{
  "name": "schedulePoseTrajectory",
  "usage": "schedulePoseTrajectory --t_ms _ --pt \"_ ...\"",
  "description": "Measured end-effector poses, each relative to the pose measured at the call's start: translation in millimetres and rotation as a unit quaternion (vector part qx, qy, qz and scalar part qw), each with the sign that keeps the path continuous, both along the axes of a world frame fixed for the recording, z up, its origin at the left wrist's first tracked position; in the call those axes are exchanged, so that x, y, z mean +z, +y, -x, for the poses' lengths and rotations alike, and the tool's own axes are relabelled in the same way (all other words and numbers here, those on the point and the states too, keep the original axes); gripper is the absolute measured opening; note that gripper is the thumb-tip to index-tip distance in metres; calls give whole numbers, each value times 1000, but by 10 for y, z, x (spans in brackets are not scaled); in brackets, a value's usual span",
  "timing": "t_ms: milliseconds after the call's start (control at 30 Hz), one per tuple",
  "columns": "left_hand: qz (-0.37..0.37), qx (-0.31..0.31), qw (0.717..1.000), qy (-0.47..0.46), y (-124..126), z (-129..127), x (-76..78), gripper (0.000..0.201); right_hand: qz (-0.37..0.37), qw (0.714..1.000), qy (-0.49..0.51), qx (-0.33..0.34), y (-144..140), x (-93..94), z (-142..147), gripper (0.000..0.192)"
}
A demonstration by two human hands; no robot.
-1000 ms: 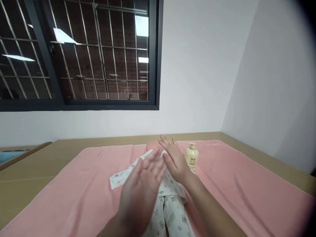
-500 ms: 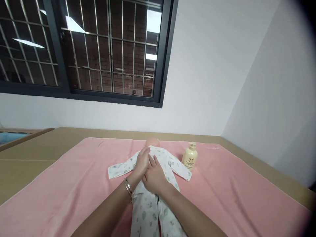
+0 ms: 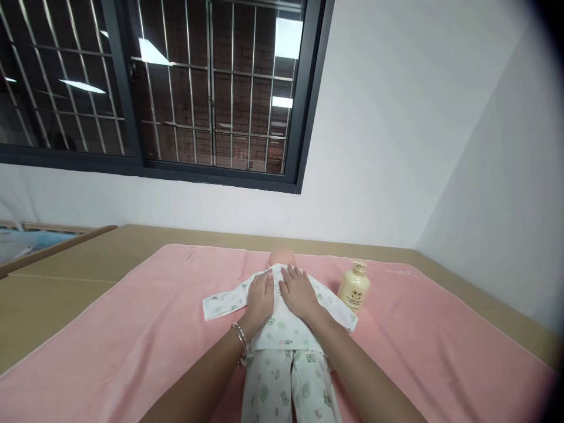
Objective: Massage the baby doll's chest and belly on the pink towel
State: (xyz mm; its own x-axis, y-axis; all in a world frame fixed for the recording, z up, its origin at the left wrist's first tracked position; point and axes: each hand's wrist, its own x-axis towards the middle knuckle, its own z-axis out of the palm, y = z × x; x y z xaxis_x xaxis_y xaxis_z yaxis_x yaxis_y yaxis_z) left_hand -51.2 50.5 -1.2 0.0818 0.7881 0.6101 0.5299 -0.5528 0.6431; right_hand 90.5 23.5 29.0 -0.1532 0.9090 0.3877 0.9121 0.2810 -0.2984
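A baby doll in a white printed top [image 3: 282, 329] and matching trousers [image 3: 267, 382] lies on its back, arms out to the sides. Its head [image 3: 282, 257] shows at the far end, bare and round. My left hand [image 3: 261, 296] rests flat on the left side of the doll's chest, fingers pointing up toward the neck. On the right side of the chest lies my right hand [image 3: 299, 292], its fingers stretched out and slightly spread. Neither hand grips anything. Beside the doll's right-hand sleeve stands a pale yellow pump bottle [image 3: 354, 288].
The doll lies on a pink blanket [image 3: 145, 317] spread over a wooden surface [image 3: 145, 235]. Behind it are a white wall [image 3: 374, 147] and a dark-framed window [image 3: 299, 117] with metal bars. Some blue material [image 3: 39, 239] lies beyond the surface's left edge.
My hands were pressed together above the doll's chest; now they are apart and lie flat on it, side by side. The view has turned slightly to the left.
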Motion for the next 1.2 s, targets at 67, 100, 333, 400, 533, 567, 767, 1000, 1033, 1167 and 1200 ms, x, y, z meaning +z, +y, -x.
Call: schedulePoseTrajectory --t_ms 67,100,333,400,533,567,767,1000,1033,1167,1200 --pt "7 8 1000 21 7 23 43 50 -42 994 -22 96 -145 -30 17 48" --pt "11 12 999 32 2 24 60 50 -54 988 -23 144 -204 -50 -12 48" --pt "8 39 994 103 -110 -102 193 50 -10 995 51 85 -27 -102 -331 52" --pt "25 53 991 119 -110 -136 248 51 16 999 35 26 93 -59 -262 54" --pt "64 89 986 126 -62 -183 307 53 9 1000 -1 -6 118 26 -22 50" --pt "64 95 985 125 -55 -194 303 52 -9 1000 -4 17 72 31 10 48" --pt "-5 98 991 89 -95 -242 184 47 -97 980 18 174 -287 -138 -221 45" --pt "-44 68 992 102 -23 -257 108 34 -72 994 77 20 -66 -180 -318 42" --pt "-50 58 991 111 -17 -256 102 33 -48 996 70 -22 1 -143 -271 43" --pt "-96 -3 983 159 -58 -246 86 33 -3 994 42 -101 164 -48 -127 42" --pt "-106 -16 980 168 -74 -244 85 33 -6 993 46 -104 172 -49 -120 42"
